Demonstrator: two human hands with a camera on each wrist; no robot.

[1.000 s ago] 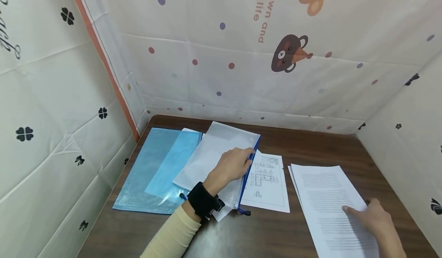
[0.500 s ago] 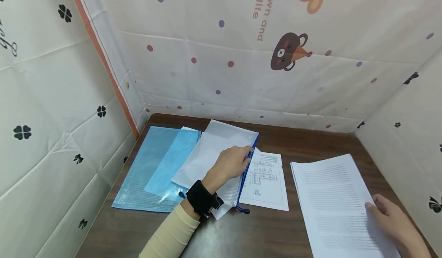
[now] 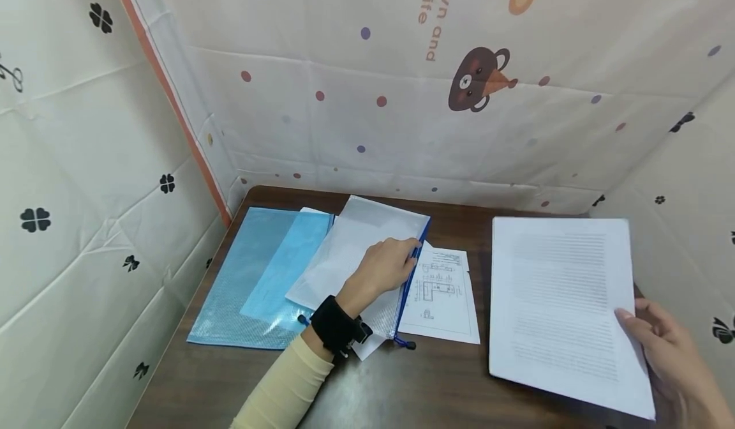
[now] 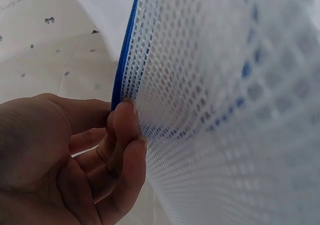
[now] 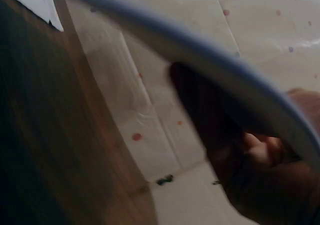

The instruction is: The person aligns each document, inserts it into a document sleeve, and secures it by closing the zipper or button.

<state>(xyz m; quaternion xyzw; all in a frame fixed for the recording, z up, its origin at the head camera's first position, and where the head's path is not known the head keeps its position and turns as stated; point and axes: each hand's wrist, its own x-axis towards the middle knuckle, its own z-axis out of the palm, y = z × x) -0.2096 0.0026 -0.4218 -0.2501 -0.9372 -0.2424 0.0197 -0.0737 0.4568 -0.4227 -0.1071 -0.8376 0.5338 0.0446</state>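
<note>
My left hand (image 3: 381, 268) pinches the blue zipper edge of a white mesh zip pouch (image 3: 358, 225). In the left wrist view, thumb and fingers close on that blue edge, with the mesh (image 4: 185, 85) spreading to the right. A stack of printed paper (image 3: 559, 301) is in my right hand (image 3: 674, 352), thumb on top at the right edge and fingers beneath. Seen edge-on and blurred in the right wrist view, the stack (image 5: 200, 42) is raised off the table.
A light blue mesh zip pouch (image 3: 230, 288) lies at the left, partly under the white one. A sheet with a technical drawing (image 3: 445, 304) lies on the brown table (image 3: 436, 384) between the white pouch and the stack. Patterned cloth walls (image 3: 321, 129) enclose the table.
The right hand moved from resting on the paper stack to gripping its right edge, and the stack has come up and turned straighter. The left hand stays on the white pouch.
</note>
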